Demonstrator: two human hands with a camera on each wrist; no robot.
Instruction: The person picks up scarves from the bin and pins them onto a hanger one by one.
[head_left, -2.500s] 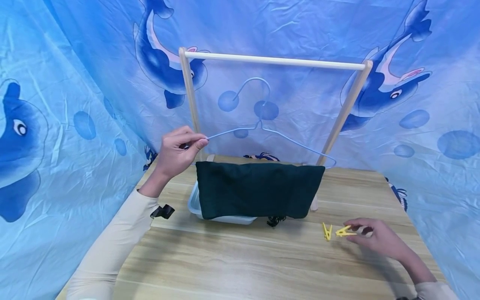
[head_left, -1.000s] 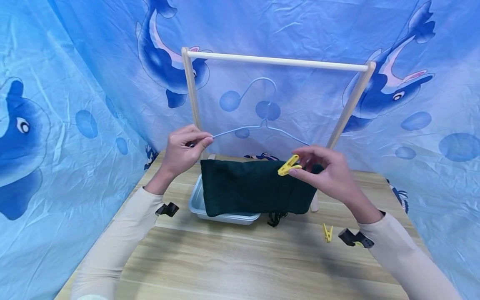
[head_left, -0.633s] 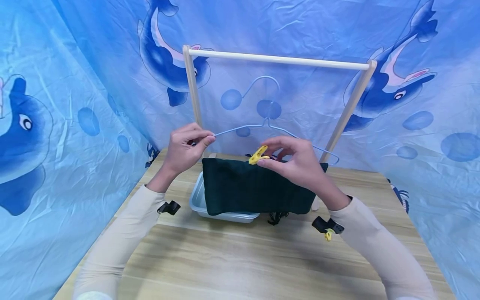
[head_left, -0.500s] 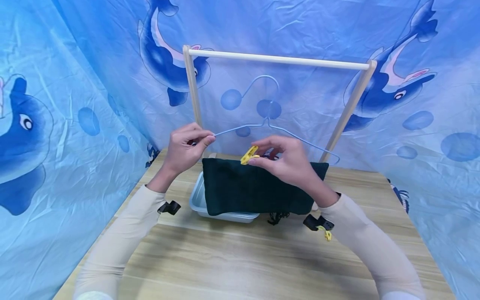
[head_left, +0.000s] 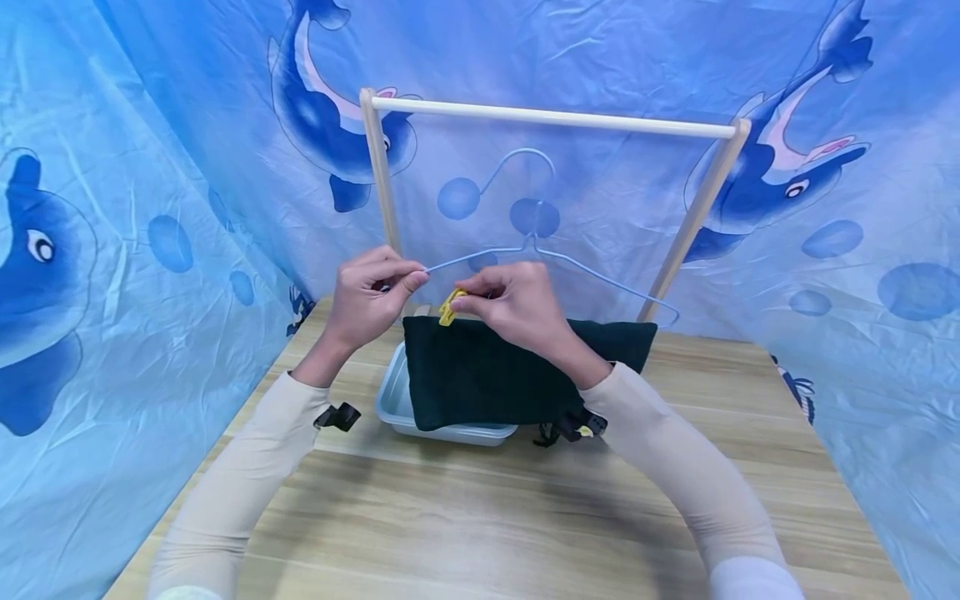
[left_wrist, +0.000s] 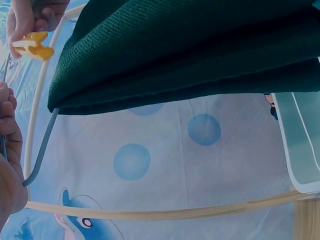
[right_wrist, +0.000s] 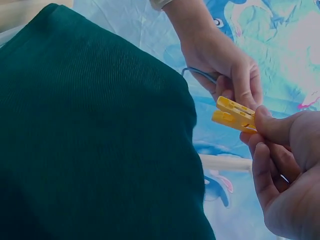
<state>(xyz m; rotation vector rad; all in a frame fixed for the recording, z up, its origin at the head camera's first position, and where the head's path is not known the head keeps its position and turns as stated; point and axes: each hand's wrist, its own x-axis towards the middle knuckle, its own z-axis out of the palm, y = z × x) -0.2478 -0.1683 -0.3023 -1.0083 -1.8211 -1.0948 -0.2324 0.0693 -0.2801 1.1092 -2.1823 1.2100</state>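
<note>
My left hand pinches the left end of a light blue wire clothes hanger, holding it upright. Draped over the hanger's lower bar is a dark green ribbed cloth, perhaps a scarf, with a dark fringe showing under it. Between thumb and fingers of my right hand is a yellow clothespin, right at the cloth's top edge near its left corner. In the right wrist view the clothespin points toward the cloth, its jaws just off the cloth's edge.
Behind the hanger stands a rack with a white top bar and wooden side posts. A pale blue plastic tray sits partly under the cloth on the wooden table. Dolphin-print sheeting encloses the back and sides.
My right hand has picked up a clothespin from the table at right and carried it left to the cloth's upper left. A second clothespin is now hidden behind my right sleeve. The left hand stays.
</note>
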